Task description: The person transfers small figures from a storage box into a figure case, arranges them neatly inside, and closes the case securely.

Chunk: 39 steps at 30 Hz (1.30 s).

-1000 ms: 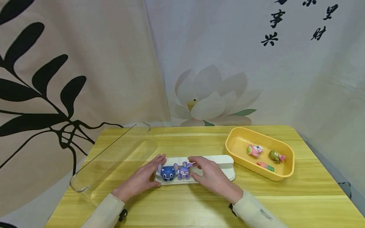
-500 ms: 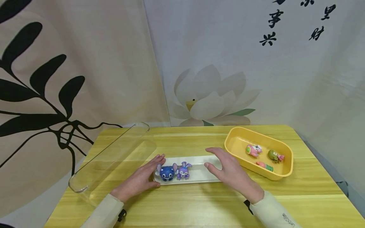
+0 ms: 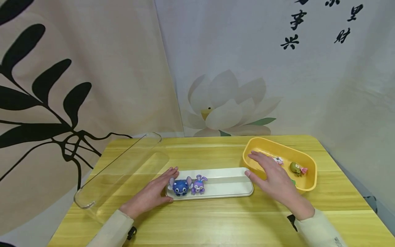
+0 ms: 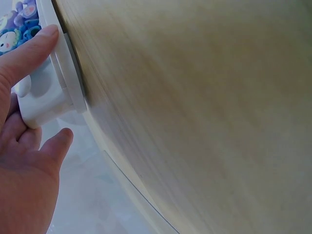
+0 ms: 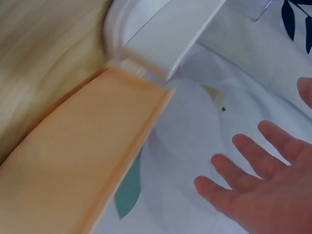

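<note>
On the table lies a long white display base (image 3: 228, 187) with a raised step along its back. A blue big-eared figurine (image 3: 180, 187) and a purple rabbit figurine (image 3: 198, 185) stand side by side at its left end. My left hand (image 3: 149, 192) holds that end, thumb at the front edge and fingers at the back; the left wrist view shows the base (image 4: 46, 95) between them. Over the left part of a yellow tray (image 3: 311, 187) is my right hand (image 3: 274, 178), its fingers spread and holding nothing. It partly hides the small figures inside, including a green one (image 3: 296, 168).
A clear plastic cover (image 3: 118, 171) lies slanted on the left of the wooden table (image 3: 197, 226). A printed curtain (image 3: 228, 61) hangs behind the table's back edge. Bare tabletop shows in front of the base.
My right hand has let go of the purple rabbit figurine and moved right, away from the base to above the yellow tray. The left hand has stayed at the base's left end.
</note>
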{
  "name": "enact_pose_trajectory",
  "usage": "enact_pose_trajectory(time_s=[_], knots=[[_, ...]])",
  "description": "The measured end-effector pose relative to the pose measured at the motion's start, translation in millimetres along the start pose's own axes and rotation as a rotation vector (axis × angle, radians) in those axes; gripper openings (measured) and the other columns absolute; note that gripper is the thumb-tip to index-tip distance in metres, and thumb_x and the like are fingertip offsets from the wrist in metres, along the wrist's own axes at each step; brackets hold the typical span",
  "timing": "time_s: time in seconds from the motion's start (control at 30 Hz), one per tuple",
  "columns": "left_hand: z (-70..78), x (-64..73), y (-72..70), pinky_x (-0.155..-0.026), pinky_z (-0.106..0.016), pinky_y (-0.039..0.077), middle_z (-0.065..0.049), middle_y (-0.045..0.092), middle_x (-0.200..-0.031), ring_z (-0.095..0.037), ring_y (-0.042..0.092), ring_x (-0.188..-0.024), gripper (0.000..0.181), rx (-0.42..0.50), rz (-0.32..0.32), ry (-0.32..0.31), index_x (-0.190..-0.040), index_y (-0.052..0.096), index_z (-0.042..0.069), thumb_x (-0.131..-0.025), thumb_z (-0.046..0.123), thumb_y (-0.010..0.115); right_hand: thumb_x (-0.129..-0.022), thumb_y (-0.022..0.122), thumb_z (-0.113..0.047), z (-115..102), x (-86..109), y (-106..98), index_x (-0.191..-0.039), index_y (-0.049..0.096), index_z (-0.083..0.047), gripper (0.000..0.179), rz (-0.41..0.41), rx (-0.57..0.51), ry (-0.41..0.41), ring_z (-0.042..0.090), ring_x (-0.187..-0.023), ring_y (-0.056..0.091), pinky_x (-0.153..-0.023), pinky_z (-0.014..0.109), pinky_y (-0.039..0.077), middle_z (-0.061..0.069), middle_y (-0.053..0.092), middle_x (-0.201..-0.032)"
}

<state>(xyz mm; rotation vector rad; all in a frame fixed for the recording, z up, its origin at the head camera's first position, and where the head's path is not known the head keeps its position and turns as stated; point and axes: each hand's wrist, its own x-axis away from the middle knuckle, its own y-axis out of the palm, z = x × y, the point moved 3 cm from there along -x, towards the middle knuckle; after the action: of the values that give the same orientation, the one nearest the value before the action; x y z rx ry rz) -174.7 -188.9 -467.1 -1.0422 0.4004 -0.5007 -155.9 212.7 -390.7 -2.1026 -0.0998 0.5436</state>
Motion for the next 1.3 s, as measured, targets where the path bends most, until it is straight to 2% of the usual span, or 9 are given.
enact_pose_trajectory(time_s=[0.3, 0.53, 0.7, 0.9, 1.1, 1.23, 1.3], knots=[[0.6, -0.2, 0.1, -0.119, -0.056, 0.033, -0.007, 0.024, -0.171, -0.031, 0.024, -0.155, 0.097, 0.002, -0.003, -0.005, -0.161, 0.036, 0.009, -0.08, 0.014, 0.089, -0.098, 0.068, -0.051, 36, 12.0, -13, -0.154, 0.048, -0.009, 0.074, -0.053, 0.08, 0.103, 0.052, -0.151, 0.022, -0.113, 0.078, 0.025, 0.022, 0.035, -0.164], [1.6, 0.4, -1.1, -0.12, -0.056, 0.032, -0.008, 0.024, -0.17, -0.032, 0.024, -0.155, 0.096, 0.003, -0.007, -0.008, -0.161, 0.036, 0.009, -0.08, 0.014, 0.089, -0.099, 0.062, -0.057, 64, 16.1, -22, -0.159, 0.04, -0.006, 0.082, -0.135, 0.143, 0.181, 0.061, -0.147, 0.02, -0.105, 0.086, 0.023, 0.029, 0.03, -0.164], [1.5, 0.6, -0.9, -0.119, -0.057, 0.033, -0.007, 0.024, -0.171, -0.032, 0.024, -0.155, 0.096, 0.003, -0.005, -0.007, -0.161, 0.036, 0.009, -0.081, 0.014, 0.089, -0.1, 0.059, -0.059, 80, 18.7, -26, -0.158, 0.037, 0.0, 0.087, -0.188, 0.172, 0.204, 0.066, -0.143, 0.021, -0.108, 0.083, 0.025, 0.035, 0.031, -0.16], [1.3, 0.1, -0.8, -0.119, -0.056, 0.033, -0.006, 0.025, -0.17, -0.031, 0.026, -0.155, 0.096, 0.0, 0.008, -0.007, -0.16, 0.038, 0.01, -0.079, 0.014, 0.09, -0.101, 0.058, -0.058, 96, 20.8, -25, -0.154, 0.043, 0.003, 0.082, -0.238, 0.192, 0.21, 0.07, -0.138, 0.026, -0.11, 0.08, 0.028, 0.04, 0.035, -0.155], [0.7, 0.0, -1.6, -0.119, -0.056, 0.033, -0.007, 0.025, -0.17, -0.029, 0.024, -0.156, 0.096, 0.002, -0.006, -0.024, -0.161, 0.037, 0.012, -0.08, 0.016, 0.089, -0.103, 0.057, -0.054, 104, 22.1, -24, -0.151, 0.047, 0.003, 0.075, -0.261, 0.196, 0.208, 0.07, -0.135, 0.03, -0.107, 0.081, 0.031, 0.041, 0.038, -0.152], [0.1, 0.2, -1.9, -0.119, -0.057, 0.033, -0.006, 0.024, -0.171, -0.029, 0.023, -0.156, 0.096, 0.005, -0.018, -0.03, -0.161, 0.036, 0.012, -0.081, 0.017, 0.089, -0.104, 0.057, -0.05, 106, 21.9, -23, -0.147, 0.051, 0.005, 0.07, -0.265, 0.175, 0.194, 0.063, -0.131, 0.045, -0.103, 0.077, 0.04, 0.037, 0.051, -0.145], [0.0, 0.2, -2.1, -0.119, -0.057, 0.033, -0.006, 0.024, -0.171, -0.029, 0.022, -0.156, 0.096, 0.007, -0.019, -0.032, -0.161, 0.036, 0.012, -0.081, 0.017, 0.089, -0.105, 0.057, -0.048, 107, 20.8, -23, -0.144, 0.053, 0.006, 0.067, -0.274, 0.16, 0.185, 0.051, -0.115, 0.061, -0.094, 0.067, 0.051, 0.03, 0.064, -0.129]])
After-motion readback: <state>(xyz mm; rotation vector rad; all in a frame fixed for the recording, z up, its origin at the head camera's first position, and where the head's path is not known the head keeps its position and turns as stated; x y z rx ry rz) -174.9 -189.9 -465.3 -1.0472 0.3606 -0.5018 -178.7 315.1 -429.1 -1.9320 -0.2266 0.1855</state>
